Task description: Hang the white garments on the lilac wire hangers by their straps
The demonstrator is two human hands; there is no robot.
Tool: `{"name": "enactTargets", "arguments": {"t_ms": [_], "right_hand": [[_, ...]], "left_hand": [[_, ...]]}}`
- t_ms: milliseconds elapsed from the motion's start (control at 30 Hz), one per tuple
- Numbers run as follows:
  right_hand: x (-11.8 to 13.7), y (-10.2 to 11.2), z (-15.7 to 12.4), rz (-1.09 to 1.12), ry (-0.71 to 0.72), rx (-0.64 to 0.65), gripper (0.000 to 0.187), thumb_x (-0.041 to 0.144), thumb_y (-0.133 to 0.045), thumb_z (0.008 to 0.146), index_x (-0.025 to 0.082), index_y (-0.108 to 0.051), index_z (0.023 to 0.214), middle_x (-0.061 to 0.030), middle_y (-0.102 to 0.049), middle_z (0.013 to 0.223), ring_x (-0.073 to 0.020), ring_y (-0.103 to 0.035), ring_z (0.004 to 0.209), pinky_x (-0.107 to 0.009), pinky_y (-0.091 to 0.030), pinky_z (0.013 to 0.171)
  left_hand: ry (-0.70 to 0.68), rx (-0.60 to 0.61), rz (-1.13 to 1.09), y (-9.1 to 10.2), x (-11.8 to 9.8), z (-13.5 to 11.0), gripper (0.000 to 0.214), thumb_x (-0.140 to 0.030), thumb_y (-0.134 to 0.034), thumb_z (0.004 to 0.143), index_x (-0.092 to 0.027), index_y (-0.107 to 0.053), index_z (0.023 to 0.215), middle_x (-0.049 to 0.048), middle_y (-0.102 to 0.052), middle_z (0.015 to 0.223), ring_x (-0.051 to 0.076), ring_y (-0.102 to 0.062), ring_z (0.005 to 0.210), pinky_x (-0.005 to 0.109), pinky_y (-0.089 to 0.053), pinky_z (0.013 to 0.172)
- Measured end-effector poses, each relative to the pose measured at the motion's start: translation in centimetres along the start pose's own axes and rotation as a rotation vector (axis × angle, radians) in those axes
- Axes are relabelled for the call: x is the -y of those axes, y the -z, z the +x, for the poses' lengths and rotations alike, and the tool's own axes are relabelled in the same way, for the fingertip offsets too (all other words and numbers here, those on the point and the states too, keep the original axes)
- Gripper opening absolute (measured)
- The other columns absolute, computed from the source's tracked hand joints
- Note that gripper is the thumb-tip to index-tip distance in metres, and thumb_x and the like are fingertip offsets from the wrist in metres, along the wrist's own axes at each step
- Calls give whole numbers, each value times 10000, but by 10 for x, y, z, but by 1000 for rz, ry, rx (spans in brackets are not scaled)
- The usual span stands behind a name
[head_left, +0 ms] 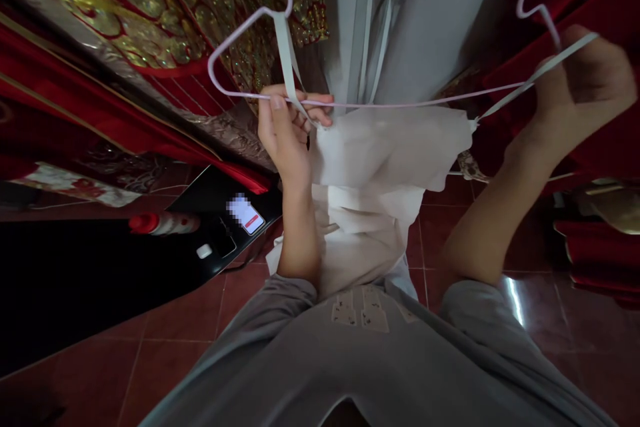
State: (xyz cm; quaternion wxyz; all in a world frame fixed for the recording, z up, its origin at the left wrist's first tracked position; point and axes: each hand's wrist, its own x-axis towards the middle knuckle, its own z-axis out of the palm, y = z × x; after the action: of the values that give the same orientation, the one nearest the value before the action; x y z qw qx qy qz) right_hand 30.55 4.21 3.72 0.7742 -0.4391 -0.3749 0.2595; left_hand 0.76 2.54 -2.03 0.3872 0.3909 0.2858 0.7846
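A pale wire clothes hanger (235,33) hangs in front of me. A white garment (385,153) with thin straps droops below its bottom bar. My left hand (287,123) is closed, pinching the left strap (289,63) against the hanger's bar. My right hand (583,83) is closed on the right strap (515,90) near the hanger's right shoulder. Both forearms rise from grey sleeves.
Red and gold embroidered fabric (150,20) fills the upper left, and red cloth (600,240) lies at the right. A grey garment (425,20) hangs behind the hanger. A black table (75,280) carries a phone (246,215) and a red-capped bottle (163,223). Red floor tiles (175,360) lie below.
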Motion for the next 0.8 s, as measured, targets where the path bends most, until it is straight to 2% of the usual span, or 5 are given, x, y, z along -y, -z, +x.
{"name": "enactTargets", "arguments": {"t_ms": [100,233,333,567,800], "right_hand": [[-8,0,12,-177,389,178,151,78,-812,784,210,-808,857,43,-723,815,-76,-701,795,-173,-593,809],[-2,-12,20,-314,699,487,410,57,-824,763,249,-791,1124,6,-719,1004,-124,-697,928,-220,-577,855],[10,-22,16,-457,705,546,563,-35,-800,714,262,-769,1191,9,-719,1034,-145,-688,964,-236,-559,877],[-4,-33,-41,-331,827,329,471,94,-681,858,341,-749,1254,66,-716,1227,-198,-653,1227,-373,-518,1126],[-34,-50,-142,-414,467,255,321,362,-600,980,355,-694,1286,-28,-601,1447,-258,-557,1375,-533,-491,1124]], "left_hand": [[22,-13,-23,3,-1,2,323,-415,-436,1160,-236,-560,920,47,-739,833,207,-676,745,344,-520,746],[20,5,-4,3,-6,2,331,-409,-453,1157,-236,-591,911,44,-753,855,195,-647,691,352,-524,754],[32,-25,59,-3,-9,-1,367,-401,-403,1169,-255,-580,883,30,-749,840,177,-570,567,341,-536,709],[50,-53,76,-10,-11,-6,376,-283,-337,1185,-235,-563,888,38,-752,861,146,-500,537,297,-520,662],[57,-86,110,-16,-19,-10,403,-208,-268,1177,-240,-530,872,27,-740,823,151,-484,548,290,-503,685]]}}
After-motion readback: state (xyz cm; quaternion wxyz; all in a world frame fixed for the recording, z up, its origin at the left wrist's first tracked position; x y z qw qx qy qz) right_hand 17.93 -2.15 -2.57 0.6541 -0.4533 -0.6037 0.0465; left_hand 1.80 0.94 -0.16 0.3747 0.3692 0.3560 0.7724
